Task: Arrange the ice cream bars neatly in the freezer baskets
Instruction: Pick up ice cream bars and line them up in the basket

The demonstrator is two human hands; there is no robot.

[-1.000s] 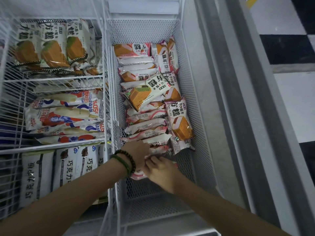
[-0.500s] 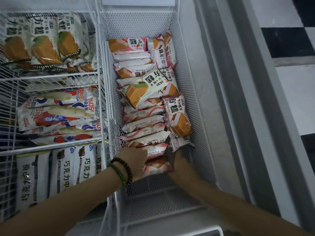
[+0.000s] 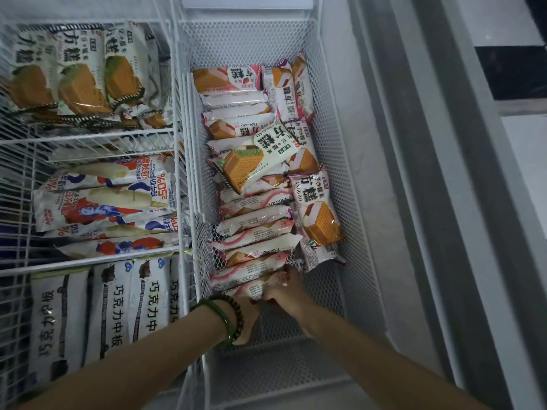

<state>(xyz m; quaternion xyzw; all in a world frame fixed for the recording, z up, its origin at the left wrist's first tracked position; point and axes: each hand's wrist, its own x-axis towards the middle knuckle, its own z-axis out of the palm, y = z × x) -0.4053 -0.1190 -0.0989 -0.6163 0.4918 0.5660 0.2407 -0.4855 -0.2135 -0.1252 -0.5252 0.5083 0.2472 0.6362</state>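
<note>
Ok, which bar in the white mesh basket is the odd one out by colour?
The green-trimmed bar lying askew on top of the row, midway along the mesh basket; the other wrappers there are pink-trimmed.

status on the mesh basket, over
Right hand grips nearest pink bar at the row's near end; left hand against it, fingers hidden. Row stands on edge in mesh basket. Green-wrapped bar lies askew on top, unsorted.
</note>
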